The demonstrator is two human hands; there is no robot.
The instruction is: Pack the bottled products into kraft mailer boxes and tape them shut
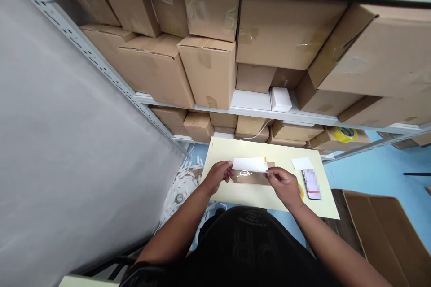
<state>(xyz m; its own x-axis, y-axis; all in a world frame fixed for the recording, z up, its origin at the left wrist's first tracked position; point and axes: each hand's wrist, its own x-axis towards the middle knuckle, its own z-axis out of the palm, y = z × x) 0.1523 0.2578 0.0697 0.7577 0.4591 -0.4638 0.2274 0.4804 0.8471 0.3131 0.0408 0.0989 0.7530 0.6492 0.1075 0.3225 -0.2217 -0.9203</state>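
My left hand [220,176] pinches the left end of a white paper slip [249,163] with a small yellow mark at its right end. The fingers of my right hand [284,183] are closed at the slip's lower right corner. Between both hands, the slip is held over a small flat cardboard box [252,179] on the cream table [242,195]. Something clear and shiny catches the light along the box's top, just below the slip; whether it is tape or film I cannot tell.
A phone [312,184], a white paper [302,163] and a yellow tape roll [301,191] lie at the table's right. Behind, metal shelves hold cardboard boxes [208,74] and another tape roll [344,134]. White strips [178,188] litter the floor beside the left wall.
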